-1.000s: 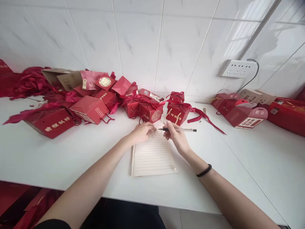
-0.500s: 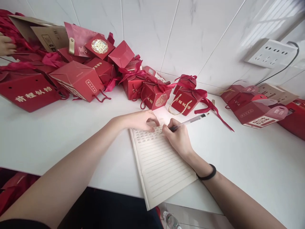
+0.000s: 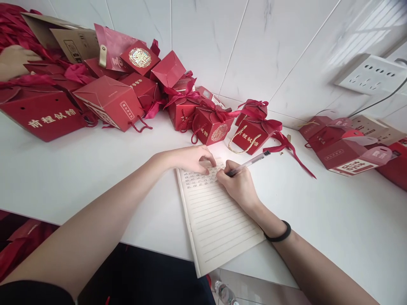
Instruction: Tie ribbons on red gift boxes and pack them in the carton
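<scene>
A lined notebook [image 3: 225, 224] lies slanted on the white table, its lower edge overhanging the front. Rows of small handwritten figures fill its upper lines. My right hand [image 3: 240, 186] grips a clear-barrelled pen [image 3: 251, 162] with a dark end, its tip down by the written rows and hidden behind my fingers. Resting across the top left of the page, my left hand [image 3: 195, 159] has its fingers curved and apart, with nothing in it. Just beyond the notebook stand red gift boxes [image 3: 212, 127] with ribbon bows, one with a gold rope handle [image 3: 243, 146].
Many red boxes [image 3: 108, 99] and brown card pieces [image 3: 76, 44] crowd the back left, where another person's hand [image 3: 17, 61] reaches in. More boxes [image 3: 349, 150] stand at the right below a wall socket [image 3: 365, 76]. A plastic bottle [image 3: 225, 292] is under the table edge.
The view has shifted slightly, moving the boxes rightward in it. The other person's hand reaches further in from the left. My pen leans a little differently; both my hands stay on the page.
</scene>
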### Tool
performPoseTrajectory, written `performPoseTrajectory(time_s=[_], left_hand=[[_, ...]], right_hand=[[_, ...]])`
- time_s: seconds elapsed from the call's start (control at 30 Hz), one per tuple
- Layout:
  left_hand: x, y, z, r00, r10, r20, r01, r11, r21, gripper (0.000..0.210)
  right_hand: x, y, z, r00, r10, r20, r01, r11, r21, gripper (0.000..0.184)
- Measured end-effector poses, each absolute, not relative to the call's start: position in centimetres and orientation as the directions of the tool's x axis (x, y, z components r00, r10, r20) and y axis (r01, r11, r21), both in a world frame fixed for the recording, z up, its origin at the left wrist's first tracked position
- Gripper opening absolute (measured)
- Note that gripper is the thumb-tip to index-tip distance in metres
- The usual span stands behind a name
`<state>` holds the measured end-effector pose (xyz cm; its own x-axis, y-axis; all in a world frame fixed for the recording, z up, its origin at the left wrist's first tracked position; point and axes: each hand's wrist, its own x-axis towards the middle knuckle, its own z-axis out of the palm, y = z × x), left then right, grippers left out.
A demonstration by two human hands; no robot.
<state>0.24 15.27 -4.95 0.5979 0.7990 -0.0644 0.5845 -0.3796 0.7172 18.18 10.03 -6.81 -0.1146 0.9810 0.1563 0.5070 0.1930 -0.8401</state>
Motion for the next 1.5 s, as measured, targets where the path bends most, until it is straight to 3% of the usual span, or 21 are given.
performPoseTrajectory(time_s=[0.5,1.07,1.3,1.5], left_hand=[[0.1,14.9,-4.2,0.643,0.756,-0.126,0.65,-0.451,0.612,0.036],[0.1,14.9,-4.6,0.637,0.765,-0.1,0.629,-0.44,0.642,0.033],[-0.2,14.9,-5.2,0.641,0.767,-0.027,0.58,-0.461,0.672,0.03],[-1.2,15.4,-6.3,0.423,0.901,0.094,0.54,-0.334,0.772,0.019]], right_hand=[[18.2,9.9,-6.8,-0.102,0.983,0.156,0.502,0.186,-0.845,0.024],[18.1,9.9,-7.0,-0.086,0.985,0.148,0.524,0.171,-0.834,0.021],[19.1,10.7,-7.0,-0.002,0.941,0.338,0.418,0.307,-0.855,0.03],[21.4,13.0,-7.6,-0.239,0.811,0.535,0.581,0.561,-0.59,0.022]])
